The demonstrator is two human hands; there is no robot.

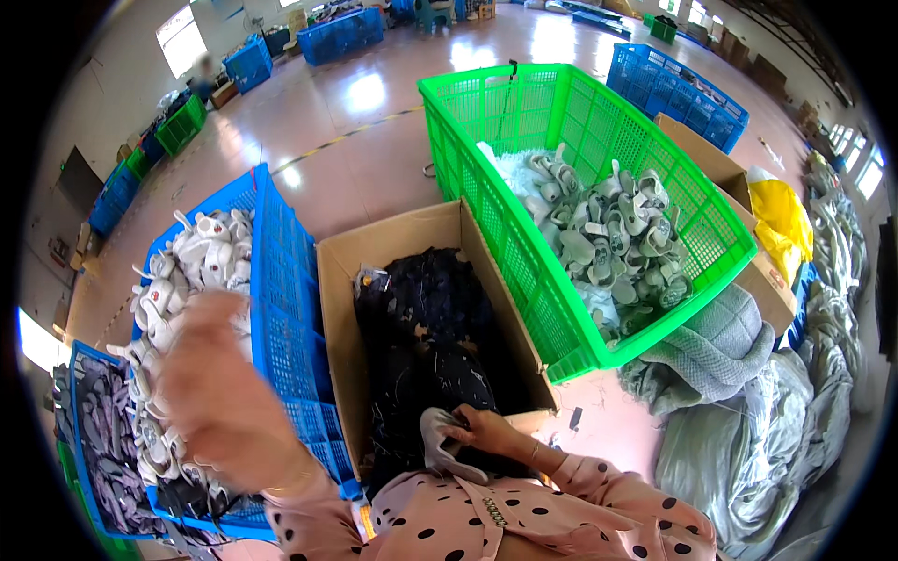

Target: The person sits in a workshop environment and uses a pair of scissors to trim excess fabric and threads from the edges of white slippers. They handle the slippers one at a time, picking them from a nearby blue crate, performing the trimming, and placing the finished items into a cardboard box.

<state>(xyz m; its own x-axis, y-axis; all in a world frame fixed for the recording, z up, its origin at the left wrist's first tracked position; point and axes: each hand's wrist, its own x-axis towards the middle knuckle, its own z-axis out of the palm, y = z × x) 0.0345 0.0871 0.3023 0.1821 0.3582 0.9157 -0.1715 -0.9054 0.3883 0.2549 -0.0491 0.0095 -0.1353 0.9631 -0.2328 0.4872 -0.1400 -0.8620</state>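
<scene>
My right hand [488, 432] is closed on a pale grey shoe upper [438, 436], low in front of my body and above the near end of an open cardboard box [339, 271]. Dark cloth pieces and loose threads [438, 294] lie in that box. Raised on the left, my left hand [220, 393] is smeared by motion, so its fingers cannot be made out. Behind and around it, white shoe uppers [210, 252] fill a blue crate [285, 280]. To the right of the box, a green crate [524, 271] holds grey-green shoe uppers [617, 234].
At the far left, another blue crate [82, 355] holds dark purplish pieces [105, 430]. A grey knitted cloth [720, 341], a yellow bag [781, 220] and pale plastic sheeting [739, 449] lie on the right. More blue crates [341, 37] stand farther back on the floor.
</scene>
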